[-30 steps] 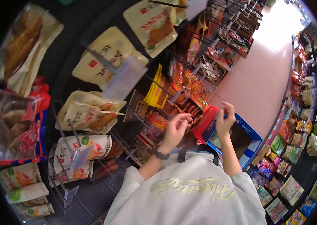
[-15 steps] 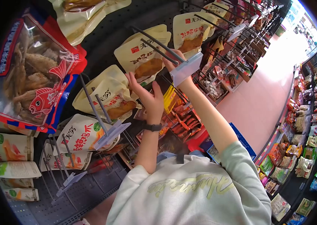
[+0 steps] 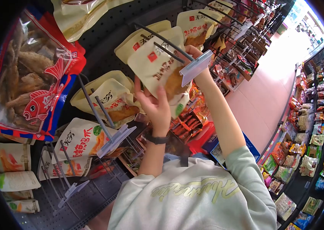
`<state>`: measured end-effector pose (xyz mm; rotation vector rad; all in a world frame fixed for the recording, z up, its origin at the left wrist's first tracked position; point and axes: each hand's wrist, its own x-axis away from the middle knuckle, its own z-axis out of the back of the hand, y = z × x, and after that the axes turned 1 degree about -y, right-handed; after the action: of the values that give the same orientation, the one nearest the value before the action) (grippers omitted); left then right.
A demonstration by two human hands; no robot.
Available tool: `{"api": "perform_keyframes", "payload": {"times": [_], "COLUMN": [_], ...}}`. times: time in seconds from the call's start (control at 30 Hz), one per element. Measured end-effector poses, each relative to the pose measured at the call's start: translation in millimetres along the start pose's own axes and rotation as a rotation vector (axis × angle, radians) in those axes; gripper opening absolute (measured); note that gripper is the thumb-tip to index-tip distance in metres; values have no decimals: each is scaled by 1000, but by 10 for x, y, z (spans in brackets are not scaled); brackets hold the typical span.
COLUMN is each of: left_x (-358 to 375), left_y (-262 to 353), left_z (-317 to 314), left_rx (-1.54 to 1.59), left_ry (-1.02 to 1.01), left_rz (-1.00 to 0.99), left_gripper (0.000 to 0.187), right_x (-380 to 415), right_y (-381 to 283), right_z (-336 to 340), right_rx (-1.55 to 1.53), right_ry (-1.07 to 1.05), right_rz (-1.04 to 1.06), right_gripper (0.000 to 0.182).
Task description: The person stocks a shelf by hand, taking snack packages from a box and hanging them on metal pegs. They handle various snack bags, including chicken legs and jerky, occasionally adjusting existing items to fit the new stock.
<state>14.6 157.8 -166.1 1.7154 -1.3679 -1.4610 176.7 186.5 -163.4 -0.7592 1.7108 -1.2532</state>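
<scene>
A cream snack bag [image 3: 146,67] with dark red lettering and a brown food picture hangs tilted at a double-pronged metal hook [image 3: 158,36]. My left hand [image 3: 155,109], with a dark band on its wrist, holds the bag's lower left edge between thumb and fingers. At the bag's right edge is my right hand [image 3: 197,63], its fingers bent around the edge and partly hidden by the clear price-tag holder [image 3: 195,68]. Behind the held bag hangs a similar cream bag [image 3: 125,48].
More cream bags [image 3: 112,97] hang on a hook to the left. A large fish snack bag [image 3: 31,76] is close at far left. White bags [image 3: 79,140] hang lower. Hook ends and tag holders jut outward. An aisle floor [image 3: 263,96] runs right, beside another stocked shelf [image 3: 303,153].
The front cream bag has come forward along the hook, away from the one behind it. My left hand has closed on its lower edge; my right hand has shifted slightly right.
</scene>
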Motion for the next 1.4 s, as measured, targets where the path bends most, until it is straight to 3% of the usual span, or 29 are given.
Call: {"api": "perform_keyframes", "payload": {"times": [0.03,0.13,0.17,0.87,1.1,1.13,1.2,1.27,1.4], "left_x": [25,141,170,510,1034,1152,1381,1634,1984], "left_y": [61,-61,-78,274,151,152,153,106,-63], "left_z": [-99,-44,-77,-159,-297,-368,-464,-632,-953], "left_rx": [-15,-49,-30,-39,-162,-160,-228,-225,-181], "left_ry": [47,-47,-26,-308,-680,-729,-906,-985,-1317], "left_rz": [-52,92,57,145,325,313,467,415,765], "left_gripper": [41,24,18,20,10,12,14,20,31], "right_x": [33,172,217,967,1731,1887,2214,2546,3236], "right_y": [-42,-191,-211,-533,-351,-352,-381,-300,-38], "right_z": [30,106,124,401,1146,1281,1525,1744,2204], "right_rx": [-67,-151,-165,-30,51,93,175,155,135], "right_ry": [-21,-77,-78,66,144,162,200,283,458], "right_rz": [-40,-63,-30,-29,-243,-266,-314,-322,-336], "right_gripper": [15,15,16,20,19,18,17,16,16]}}
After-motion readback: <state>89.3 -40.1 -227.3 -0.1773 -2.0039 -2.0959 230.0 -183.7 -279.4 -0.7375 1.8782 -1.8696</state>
